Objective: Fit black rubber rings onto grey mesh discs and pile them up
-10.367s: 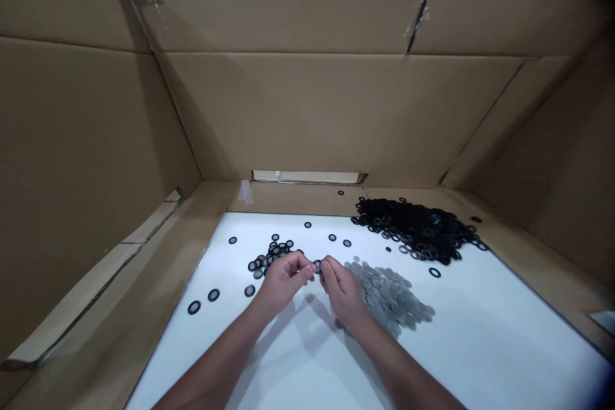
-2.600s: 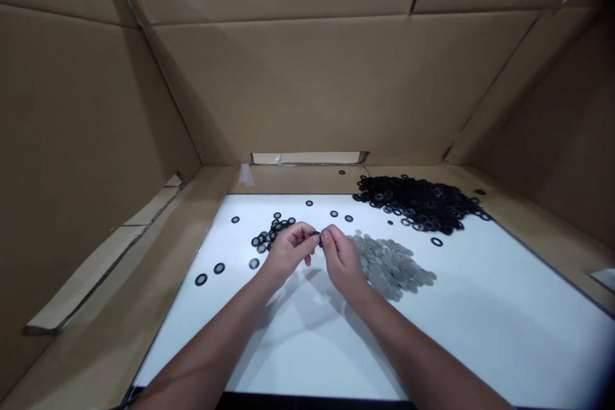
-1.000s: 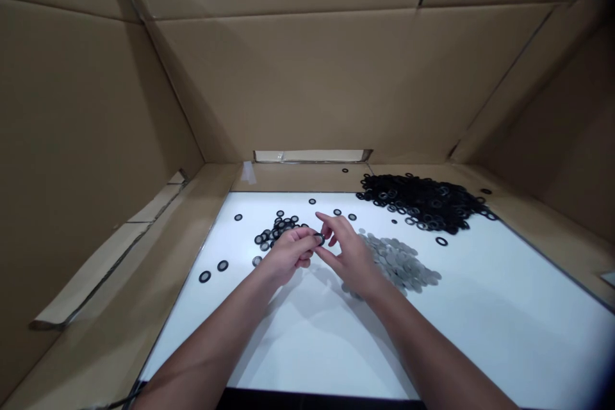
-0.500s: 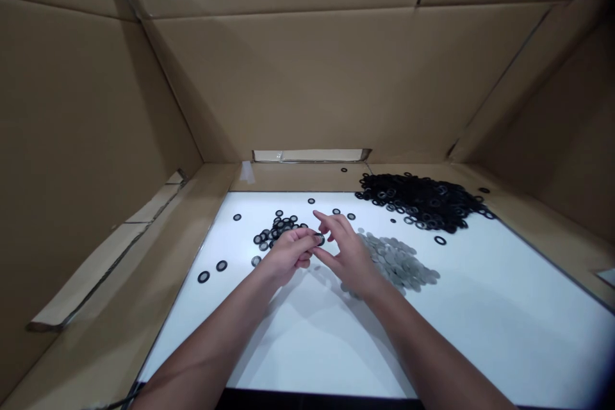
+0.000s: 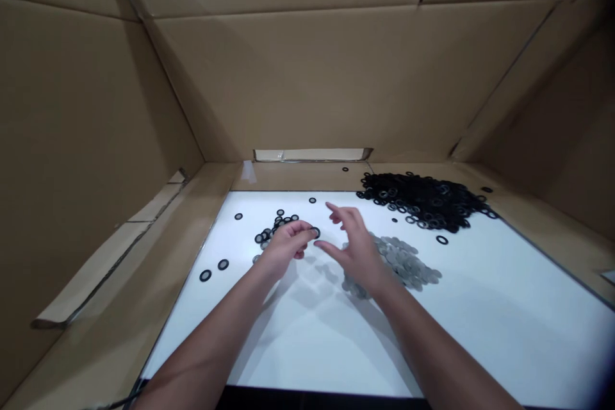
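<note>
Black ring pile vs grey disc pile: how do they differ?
Shape: the black ring pile is open-centred loops; the grey disc pile looks like solid rounds.
Place: the ring pile sits farther back, spilling onto the cardboard; the disc pile lies nearer, on the white surface.
View: the right hand hides part of the disc pile, not the ring pile.
Shared: both are loose heaps.
</note>
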A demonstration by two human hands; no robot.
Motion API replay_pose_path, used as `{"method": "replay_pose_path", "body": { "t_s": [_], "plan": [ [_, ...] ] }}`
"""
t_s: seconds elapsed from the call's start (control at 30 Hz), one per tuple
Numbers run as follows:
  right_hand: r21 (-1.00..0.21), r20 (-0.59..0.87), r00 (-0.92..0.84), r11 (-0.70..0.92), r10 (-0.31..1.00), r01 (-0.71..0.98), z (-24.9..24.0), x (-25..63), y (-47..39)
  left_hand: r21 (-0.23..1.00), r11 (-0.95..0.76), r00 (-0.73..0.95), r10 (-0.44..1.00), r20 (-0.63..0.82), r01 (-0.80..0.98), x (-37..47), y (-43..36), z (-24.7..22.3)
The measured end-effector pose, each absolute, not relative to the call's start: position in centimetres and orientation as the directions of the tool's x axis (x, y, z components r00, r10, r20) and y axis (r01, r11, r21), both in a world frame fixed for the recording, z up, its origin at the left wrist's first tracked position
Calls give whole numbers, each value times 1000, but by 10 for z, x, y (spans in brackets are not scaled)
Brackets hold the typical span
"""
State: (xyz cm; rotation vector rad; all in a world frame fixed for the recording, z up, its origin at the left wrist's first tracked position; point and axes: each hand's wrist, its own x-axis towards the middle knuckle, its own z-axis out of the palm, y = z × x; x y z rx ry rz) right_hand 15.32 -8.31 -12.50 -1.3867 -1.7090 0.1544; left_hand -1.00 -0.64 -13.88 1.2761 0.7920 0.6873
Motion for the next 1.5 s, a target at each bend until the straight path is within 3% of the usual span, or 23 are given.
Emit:
{"method": "replay_pose_path", "body": {
  "t_s": [0.07, 0.13, 0.2, 0.27, 0.37, 0.43, 0.83, 0.97, 1.07, 1.17, 1.23, 1.33, 1.5],
  "plan": [
    [-614, 584, 151, 312, 798, 725, -116, 174, -80, 984, -72, 445, 896, -9, 164, -17, 4, -141],
    [-643, 593, 282, 234, 754, 729, -111, 206, -75, 873, -270, 371, 922, 112, 406, -24, 13, -143],
    [-652, 539, 341, 125, 770, 748, -111, 249, -71, 736, -351, 365, 919, 151, 578, -31, 20, -146],
    [-612, 470, 383, -19, 795, 790, -119, 296, -69, 683, -362, 359, 920, 154, 635, -34, 24, -148],
    [-487, 373, 516, -310, 771, 816, -141, 355, -73, 681, -353, 312, 931, 188, 642, -33, 24, -150],
    [-443, 336, 536, -373, 774, 816, -158, 379, -78, 690, -358, 283, 932, 225, 630, -33, 24, -149],
    [-166, 246, 451, -422, 858, 891, -190, 384, -80, 744, -421, 359, 897, 257, 519, -30, 19, -147],
    [-153, 254, 462, -436, 850, 887, -187, 382, -78, 756, -419, 357, 897, 260, 502, -30, 17, -145],
    [-297, 350, 460, -369, 816, 880, -175, 363, -77, 769, -419, 354, 897, 266, 484, -28, 14, -145],
    [-568, 397, 371, -93, 840, 818, -158, 318, -76, 784, -457, 451, 855, 256, 420, -20, 6, -145],
    [-665, 382, 189, 127, 905, 736, -149, 279, -77, 814, -471, 572, 791, 217, 341, -13, -3, -146],
    [-703, 357, -68, 315, 932, 638, -142, 228, -81, 926, -321, 710, 698, 90, 198, -2, -14, -150],
    [-691, 343, -178, 376, 922, 618, -143, 203, -85, 994, -87, 788, 616, -2, 71, 7, -22, -153]
  ]
}}
